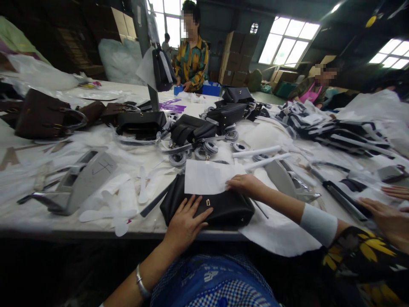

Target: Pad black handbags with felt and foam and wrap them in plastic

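A black handbag (pixel 223 211) with a small gold clasp lies on its side at the table's front edge. Flat on the bag's front, left of the clasp, rests my left hand (pixel 188 217), fingers spread. My right hand (pixel 246 184) pinches the right edge of a white sheet of paper (pixel 204 177) that covers the far part of the bag. A dark strap (pixel 156 200) sticks out from the bag's left side. White tissue (pixel 281 234) hangs over the table edge to the right.
Grey tape dispensers (pixel 92 175) stand left and right (pixel 283 179). Beyond lie black handbags (pixel 191 128), wrapped straps and brown bags (pixel 41 115). Another person's hands (pixel 383 217) work at the far right. A person in a patterned shirt (pixel 193 64) stands across the table.
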### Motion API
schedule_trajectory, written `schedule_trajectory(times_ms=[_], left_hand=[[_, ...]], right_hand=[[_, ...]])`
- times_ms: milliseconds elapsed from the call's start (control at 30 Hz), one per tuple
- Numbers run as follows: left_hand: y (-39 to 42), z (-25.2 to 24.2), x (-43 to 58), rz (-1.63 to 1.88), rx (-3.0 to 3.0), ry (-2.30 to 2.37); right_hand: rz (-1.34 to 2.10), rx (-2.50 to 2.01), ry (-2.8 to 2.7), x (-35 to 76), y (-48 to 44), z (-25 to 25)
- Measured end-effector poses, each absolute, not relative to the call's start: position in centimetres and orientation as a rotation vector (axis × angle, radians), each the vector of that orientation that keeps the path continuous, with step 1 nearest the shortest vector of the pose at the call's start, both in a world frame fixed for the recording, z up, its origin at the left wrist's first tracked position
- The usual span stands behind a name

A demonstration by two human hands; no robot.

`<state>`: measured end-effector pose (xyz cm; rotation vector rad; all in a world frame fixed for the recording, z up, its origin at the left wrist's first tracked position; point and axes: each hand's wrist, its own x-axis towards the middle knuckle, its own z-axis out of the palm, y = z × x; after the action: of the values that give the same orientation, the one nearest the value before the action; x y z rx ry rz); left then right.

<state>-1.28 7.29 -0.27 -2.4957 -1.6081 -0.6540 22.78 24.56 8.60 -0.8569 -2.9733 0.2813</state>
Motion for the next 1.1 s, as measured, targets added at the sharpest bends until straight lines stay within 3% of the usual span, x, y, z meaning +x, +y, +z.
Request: schedule_trajectory(times_ms=[133, 233, 600, 800, 933, 1100], left_hand=[[7.1, -1.1, -1.3, -0.677, -2.485, -1.662], [6.9, -2.1, -1.3, -0.717, -2.48, -1.68], [6.8, -2.3, -1.3, -0.688, -2.407, -1.589], [3.1, 3.9, -2.2, -0.503, -2.684, -1.636], [3.9, 9.1, -1.4, -0.721, -2.754, -1.704], [9.7, 5.5, -1.5, -0.647, -2.732, -1.58]], right_hand=[[0.189, -0.818, -3.035, 19.6, 19.9, 9.6], [0.303, -0.621, -3.05, 18.5, 17.5, 9.0], [0.519, -0.508, -3.154, 20.6, 18.3, 6.2], [0.522, -0.445, -3.114, 21.1, 18.3, 5.4], [0.49, -0.468, -3.088, 21.3, 18.1, 4.7], [0.547, -0.483, -3.016, 21.6, 17.9, 4.2]])
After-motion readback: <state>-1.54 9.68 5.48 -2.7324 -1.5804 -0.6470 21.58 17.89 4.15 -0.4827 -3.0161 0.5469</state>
